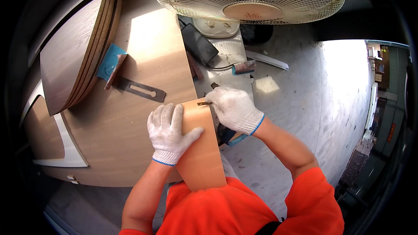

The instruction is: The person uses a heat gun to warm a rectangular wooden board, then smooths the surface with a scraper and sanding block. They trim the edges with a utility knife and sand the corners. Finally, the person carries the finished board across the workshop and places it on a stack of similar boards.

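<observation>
A light orange-brown board (201, 141) lies in front of me, its near end against my body. My left hand (169, 130), in a white knit glove, rests across the board's left edge with its fingers stretched out and the thumb spread on the face. At the far right corner, my gloved right hand (233, 108) is closed round a small tool with a narrow dark metal blade (203, 103). The blade points left over the board's far end. Most of the tool is hidden in the fist, so its exact kind cannot be told.
A wood-grain table (109, 148) spreads beneath the board. At left stand stacked curved panels (78, 56), a blue-backed sanding piece (111, 63) and a slotted metal plate (141, 89). A white-edged frame piece (65, 148) lies nearer. A fan (252, 11) and black box (199, 43) are beyond.
</observation>
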Demonstrator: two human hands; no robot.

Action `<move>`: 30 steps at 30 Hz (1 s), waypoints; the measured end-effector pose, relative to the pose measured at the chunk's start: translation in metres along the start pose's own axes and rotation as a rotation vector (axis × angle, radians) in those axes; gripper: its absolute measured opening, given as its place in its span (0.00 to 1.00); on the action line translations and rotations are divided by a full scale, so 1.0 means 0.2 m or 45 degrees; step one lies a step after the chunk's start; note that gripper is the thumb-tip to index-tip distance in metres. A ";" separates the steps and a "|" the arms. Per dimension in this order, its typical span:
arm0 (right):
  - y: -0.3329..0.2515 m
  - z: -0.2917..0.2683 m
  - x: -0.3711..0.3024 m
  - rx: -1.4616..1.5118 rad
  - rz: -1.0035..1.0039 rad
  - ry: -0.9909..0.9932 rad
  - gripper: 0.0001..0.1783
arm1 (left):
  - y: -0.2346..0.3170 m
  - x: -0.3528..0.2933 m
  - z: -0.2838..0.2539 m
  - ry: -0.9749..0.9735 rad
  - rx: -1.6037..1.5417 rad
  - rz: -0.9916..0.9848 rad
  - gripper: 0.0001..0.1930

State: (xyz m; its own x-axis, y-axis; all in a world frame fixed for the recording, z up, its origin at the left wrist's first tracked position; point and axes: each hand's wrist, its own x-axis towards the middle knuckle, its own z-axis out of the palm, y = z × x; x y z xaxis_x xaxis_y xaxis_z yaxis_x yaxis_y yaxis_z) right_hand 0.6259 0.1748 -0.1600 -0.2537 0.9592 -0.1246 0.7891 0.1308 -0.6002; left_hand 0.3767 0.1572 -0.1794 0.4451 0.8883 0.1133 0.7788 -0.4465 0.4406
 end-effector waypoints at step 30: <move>0.00 0.15 -0.12 0.317 0.083 0.353 0.13 | 0.02 0.00 0.01 0.007 0.002 -0.011 0.42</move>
State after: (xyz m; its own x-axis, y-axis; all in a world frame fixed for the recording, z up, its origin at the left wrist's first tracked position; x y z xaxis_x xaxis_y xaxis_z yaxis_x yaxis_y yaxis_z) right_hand 0.6152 0.1451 -0.1808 -0.0192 0.9994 0.0294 0.6297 0.0349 -0.7760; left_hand 0.3805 0.1558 -0.1795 0.4359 0.8926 0.1148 0.7831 -0.4391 0.4403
